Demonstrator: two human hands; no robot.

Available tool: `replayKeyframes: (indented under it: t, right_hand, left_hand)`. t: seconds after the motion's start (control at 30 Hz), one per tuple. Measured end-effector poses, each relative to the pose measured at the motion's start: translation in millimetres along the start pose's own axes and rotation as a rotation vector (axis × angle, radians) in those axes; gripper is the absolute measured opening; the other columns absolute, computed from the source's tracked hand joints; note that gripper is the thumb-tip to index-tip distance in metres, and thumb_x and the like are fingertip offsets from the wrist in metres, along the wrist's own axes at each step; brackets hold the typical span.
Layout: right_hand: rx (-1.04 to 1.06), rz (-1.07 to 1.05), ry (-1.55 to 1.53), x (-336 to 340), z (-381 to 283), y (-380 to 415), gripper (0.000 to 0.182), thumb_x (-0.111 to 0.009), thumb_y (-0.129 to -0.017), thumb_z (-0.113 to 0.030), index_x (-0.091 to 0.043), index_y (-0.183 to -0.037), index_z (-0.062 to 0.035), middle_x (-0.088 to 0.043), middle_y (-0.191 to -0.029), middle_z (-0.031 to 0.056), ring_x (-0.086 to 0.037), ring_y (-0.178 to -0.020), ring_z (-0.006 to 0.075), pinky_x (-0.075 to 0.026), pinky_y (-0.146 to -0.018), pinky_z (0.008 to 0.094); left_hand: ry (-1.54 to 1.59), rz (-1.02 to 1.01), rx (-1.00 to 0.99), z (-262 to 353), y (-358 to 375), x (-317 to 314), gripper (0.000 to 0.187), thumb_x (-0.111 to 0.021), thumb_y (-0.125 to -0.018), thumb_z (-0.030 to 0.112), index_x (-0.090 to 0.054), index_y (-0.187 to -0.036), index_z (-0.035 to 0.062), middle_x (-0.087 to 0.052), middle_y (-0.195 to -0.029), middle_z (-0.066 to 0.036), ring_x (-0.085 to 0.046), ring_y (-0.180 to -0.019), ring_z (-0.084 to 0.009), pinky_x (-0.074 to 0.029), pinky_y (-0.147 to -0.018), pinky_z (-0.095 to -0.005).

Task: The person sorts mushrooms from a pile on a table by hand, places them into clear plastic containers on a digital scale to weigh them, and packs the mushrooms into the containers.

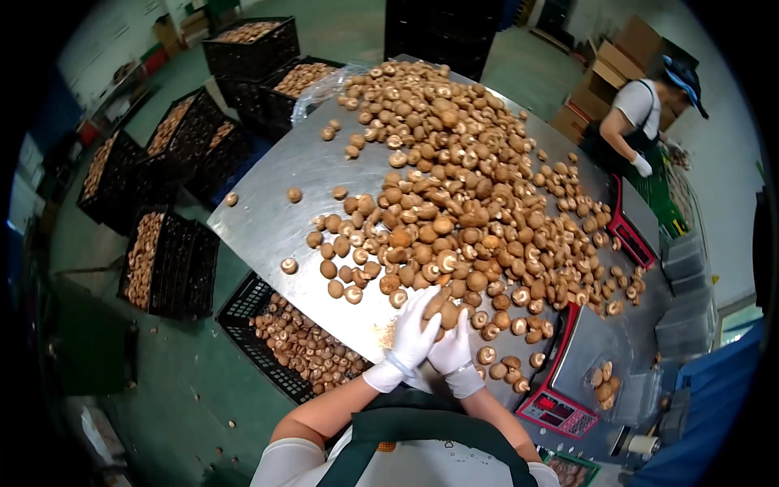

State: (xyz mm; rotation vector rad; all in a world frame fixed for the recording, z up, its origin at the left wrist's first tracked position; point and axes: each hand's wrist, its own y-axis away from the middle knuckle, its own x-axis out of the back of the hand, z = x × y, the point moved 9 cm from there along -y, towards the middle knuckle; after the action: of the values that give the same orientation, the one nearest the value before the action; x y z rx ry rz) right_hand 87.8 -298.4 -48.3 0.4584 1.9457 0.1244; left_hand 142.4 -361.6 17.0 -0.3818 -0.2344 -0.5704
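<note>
My left hand [412,331], in a white glove, and my right hand [452,349], gloved the same way, are close together at the near edge of the metal table [272,215]. Several brown shiitake mushrooms [443,312] are cupped between them, with fingers of both hands curled around the caps. Some fingertips are hidden behind the mushrooms. Just beyond my hands spreads a large heap of shiitake mushrooms [462,195], some cap up and some showing pale stems.
To the right, a red scale [560,410] carries a clear tray of mushrooms [604,385]; another scale [633,223] stands farther back. Below the left edge sits a black crate [243,312] of mushrooms. More crates [170,264] line the floor. A co-worker [637,122] stands at back right.
</note>
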Motion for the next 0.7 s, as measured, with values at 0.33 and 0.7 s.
replayKeyframes:
  t: [0.33, 0.7]
  right_hand:
    - [-0.003, -0.213, -0.009, 8, -26, 20, 0.075, -0.036, -0.09, -0.063, -0.025, -0.146, -0.0121, -0.025, -0.151, 0.0095, -0.029, -0.137, 0.0273, -0.023, -0.112, 0.0424]
    - [0.075, -0.021, -0.006, 53, -48, 38, 0.077, -0.036, -0.088, -0.065, -0.029, -0.144, -0.0122, -0.034, -0.145, 0.0131, -0.037, -0.131, 0.0327, -0.033, -0.106, 0.0472]
  left_hand:
    - [0.019, -0.121, -0.01, 10, -8, -18, 0.045, -0.056, -0.086, 0.019, -0.052, -0.13, 0.0092, -0.051, -0.132, -0.016, -0.048, -0.122, -0.032, -0.034, -0.103, -0.0464]
    - [-0.036, -0.046, -0.081, -23, -49, 23, 0.037, -0.063, -0.078, 0.007, -0.059, -0.115, 0.0045, -0.057, -0.122, -0.014, -0.052, -0.115, -0.031, -0.038, -0.102, -0.0392]
